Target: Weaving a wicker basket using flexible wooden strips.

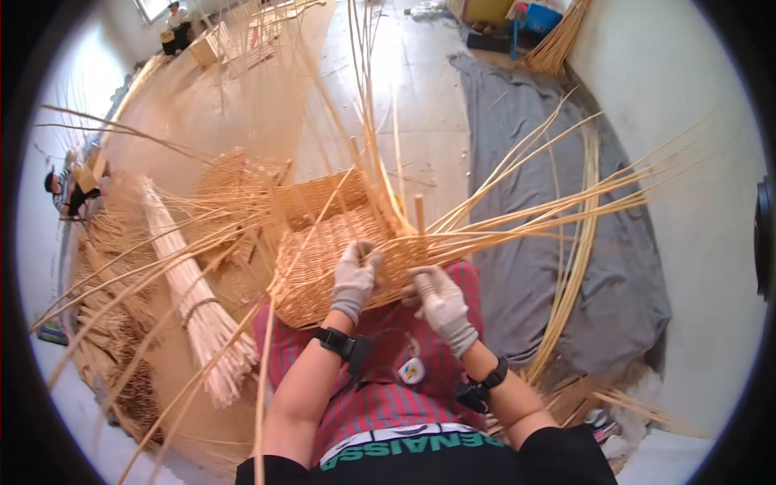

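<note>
A woven wicker basket (327,230) with long pale rods (517,226) fanning out to the sides and upward rests on my lap, over a red checked cloth (380,400). My left hand (356,279), in a pale glove, has its fingers closed on the basket's near rim, around the rods there. My right hand (440,307), also gloved, is against the basket's near right side with its fingers bent closed; what they hold is hidden. A short upright stake (419,212) rises at the right corner.
Left lie a tied bundle of pale rods (194,303), loose sticks (121,356) and another woven piece (230,182). Right are a grey cloth (614,299) with rods on it and a white wall (703,242). A broom (550,48) and blue basin (543,18) stand at the back.
</note>
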Demonstrator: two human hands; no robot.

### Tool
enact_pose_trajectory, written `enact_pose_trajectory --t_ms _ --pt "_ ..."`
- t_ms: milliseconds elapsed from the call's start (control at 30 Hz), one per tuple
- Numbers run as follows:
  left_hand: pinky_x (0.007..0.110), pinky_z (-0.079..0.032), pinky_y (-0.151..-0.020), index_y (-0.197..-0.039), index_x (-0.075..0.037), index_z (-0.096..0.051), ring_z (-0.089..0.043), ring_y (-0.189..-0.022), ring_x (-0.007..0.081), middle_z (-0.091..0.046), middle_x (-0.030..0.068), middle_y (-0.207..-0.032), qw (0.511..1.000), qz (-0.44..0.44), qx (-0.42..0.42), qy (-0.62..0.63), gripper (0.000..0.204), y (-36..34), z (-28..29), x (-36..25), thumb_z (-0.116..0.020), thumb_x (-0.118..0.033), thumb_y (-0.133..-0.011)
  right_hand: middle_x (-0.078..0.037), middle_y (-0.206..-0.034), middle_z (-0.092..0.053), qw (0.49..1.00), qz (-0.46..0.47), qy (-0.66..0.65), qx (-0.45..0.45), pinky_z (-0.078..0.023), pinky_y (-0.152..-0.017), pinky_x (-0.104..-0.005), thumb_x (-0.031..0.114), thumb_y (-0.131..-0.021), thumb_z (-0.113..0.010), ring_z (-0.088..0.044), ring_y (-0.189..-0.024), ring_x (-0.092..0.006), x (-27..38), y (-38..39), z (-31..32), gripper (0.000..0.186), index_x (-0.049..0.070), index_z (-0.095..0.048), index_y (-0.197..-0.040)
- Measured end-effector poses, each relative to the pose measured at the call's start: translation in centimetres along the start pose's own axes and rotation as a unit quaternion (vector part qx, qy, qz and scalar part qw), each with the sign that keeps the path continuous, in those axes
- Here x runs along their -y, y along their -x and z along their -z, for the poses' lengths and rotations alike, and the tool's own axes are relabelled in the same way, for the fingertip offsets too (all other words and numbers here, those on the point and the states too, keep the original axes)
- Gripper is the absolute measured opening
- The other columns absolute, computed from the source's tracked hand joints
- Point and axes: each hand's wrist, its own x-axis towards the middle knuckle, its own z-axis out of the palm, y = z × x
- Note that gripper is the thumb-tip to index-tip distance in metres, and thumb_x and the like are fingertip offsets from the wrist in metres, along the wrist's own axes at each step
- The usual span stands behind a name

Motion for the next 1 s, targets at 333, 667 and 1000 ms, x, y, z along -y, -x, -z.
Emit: enact_pose_trajectory --t_ms 333,667,1000 --pt "0.04 -0.054 -0.085 -0.137 -0.017 -0.052 -0.067 -0.107 0.0331 -0.067 0.014 -0.113 0.831 -0.236 -0.22 -0.454 0.057 10.9 14.3 5.3 -0.075 -0.027 -0.086 -0.028 -0.149 -0.044 0.965 0.07 0.251 0.009 -0.039 -0.112 -0.0406 0.05 -0.092 -0.066 -0.049 -0.135 -0.0376 -3.9 -13.4 -22.8 0.083 0.002 -0.034 -0.152" --pt "0.047 -0.054 -0.076 -0.136 -0.016 -0.048 -0.068 -0.09 0.0395 -0.068 0.0172 -0.106 0.826 -0.186 -0.208 -0.49 0.056 8.1 18.3 10.8 -0.072 -0.022 -0.085 -0.027 -0.15 -0.042 0.989 -0.01 0.133 -0.058 -0.04 -0.111 -0.0413 0.05 -0.083 -0.074 -0.047 -0.135 -0.0398 -3.3 -15.2 -25.0 0.095 0.005 -0.031 -0.154" --pt "0.041 -0.053 -0.07 -0.13 -0.013 -0.046 -0.07 -0.083 0.0316 -0.069 0.0111 -0.1 0.817 -0.208 -0.194 -0.501 0.051 7.9 19.6 12.4 -0.071 -0.02 -0.087 -0.012 -0.093 -0.073 0.918 0.38 0.093 0.071 -0.055 -0.072 -0.0365 0.048 -0.101 -0.054 -0.069 -0.075 -0.024 7.1 -10.4 -24.3 0.052 0.0 -0.068 -0.116"
